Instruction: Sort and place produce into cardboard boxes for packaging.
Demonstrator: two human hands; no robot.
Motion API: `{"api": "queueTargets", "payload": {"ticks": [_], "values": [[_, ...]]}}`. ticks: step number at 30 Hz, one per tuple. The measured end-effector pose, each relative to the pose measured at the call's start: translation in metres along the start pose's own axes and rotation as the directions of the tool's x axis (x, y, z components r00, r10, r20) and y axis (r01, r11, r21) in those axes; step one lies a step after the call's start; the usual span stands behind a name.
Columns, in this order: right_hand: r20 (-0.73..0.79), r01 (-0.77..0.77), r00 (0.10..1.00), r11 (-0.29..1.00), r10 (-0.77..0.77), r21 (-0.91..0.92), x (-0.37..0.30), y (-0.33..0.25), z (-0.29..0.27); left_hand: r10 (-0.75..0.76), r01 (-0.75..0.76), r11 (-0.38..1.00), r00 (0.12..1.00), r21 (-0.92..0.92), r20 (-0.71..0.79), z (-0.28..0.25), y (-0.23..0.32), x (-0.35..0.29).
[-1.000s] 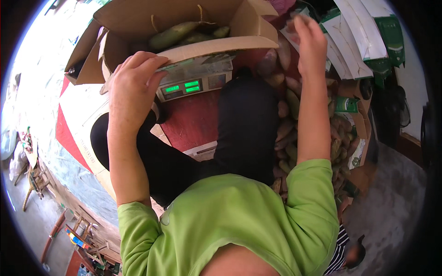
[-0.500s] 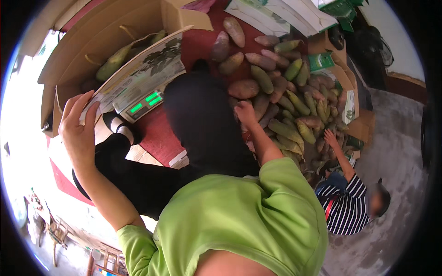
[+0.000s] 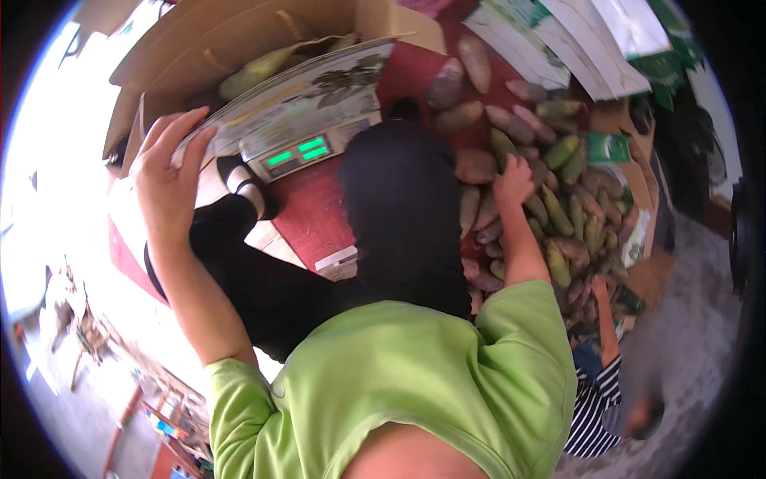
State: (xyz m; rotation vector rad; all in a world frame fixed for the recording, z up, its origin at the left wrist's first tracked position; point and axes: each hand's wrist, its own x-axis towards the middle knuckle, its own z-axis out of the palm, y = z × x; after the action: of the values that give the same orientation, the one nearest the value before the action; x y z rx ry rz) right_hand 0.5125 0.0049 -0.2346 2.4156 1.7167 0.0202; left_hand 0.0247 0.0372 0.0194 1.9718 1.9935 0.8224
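My left hand (image 3: 169, 180) is at the near left corner of a large open carton (image 3: 279, 104), thumb and fingers closed on its edge. Inside the carton lies a long green root vegetable (image 3: 254, 77); more contents are partly hidden by its front wall. A digital scale (image 3: 297, 156) with lit green displays shows beneath the carton's front. My right hand (image 3: 515, 184) reaches into a heap of thick, radish-like roots, green and purplish-brown. Its fingers are curled around the lower part of a green root vegetable (image 3: 501, 145), and a reddish-brown root (image 3: 475, 166) lies just beside it.
Across the heap, a person in a striped top (image 3: 594, 411) stretches a hand (image 3: 600, 286) toward the roots. White and green flattened cartons (image 3: 574, 48) lie at the far right. An opened carton (image 3: 638, 172) stands along the heap's right side. My bent legs (image 3: 403, 215) rest on the red surface (image 3: 311, 215).
My right hand has moved farther into the heap, from its near edge onto a green root vegetable. My left hand stays at the carton's corner. The whole view has shifted.
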Motion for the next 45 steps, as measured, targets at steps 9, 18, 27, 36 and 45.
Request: {"api": "queueTargets", "payload": {"ticks": [9, 18, 27, 36, 45], "values": [[0.232, 0.079, 0.973, 0.939, 0.001, -0.336, 0.029, 0.022, 0.034, -0.022, 0.025, 0.999, 0.997, 0.037, -0.073, 0.001, 0.000, 0.001], [0.295, -0.086, 0.943, 0.971, 0.152, -0.224, 0.042, 0.014, 0.021, 0.042, -0.038, 0.990, 0.999, 0.134, -0.025, -0.001, -0.006, 0.000], [0.302, -0.385, 0.923, 0.546, 0.239, 0.744, 0.081, 0.072, 0.042, 0.095, -0.096, 0.995, 0.993, 0.011, 0.071, -0.005, -0.004, 0.002], [0.178, -0.189, 0.981, 0.190, 0.073, 0.963, 0.063, 0.004, -0.164, 0.077, -0.076, 0.997, 0.993, -0.018, 0.091, -0.009, -0.010, -0.006], [-0.237, 0.265, 0.925, 0.058, -0.295, 0.962, 0.087, -0.100, -0.308, 0.076, -0.070, 0.996, 0.990, -0.053, 0.115, -0.011, -0.011, -0.005]]}}
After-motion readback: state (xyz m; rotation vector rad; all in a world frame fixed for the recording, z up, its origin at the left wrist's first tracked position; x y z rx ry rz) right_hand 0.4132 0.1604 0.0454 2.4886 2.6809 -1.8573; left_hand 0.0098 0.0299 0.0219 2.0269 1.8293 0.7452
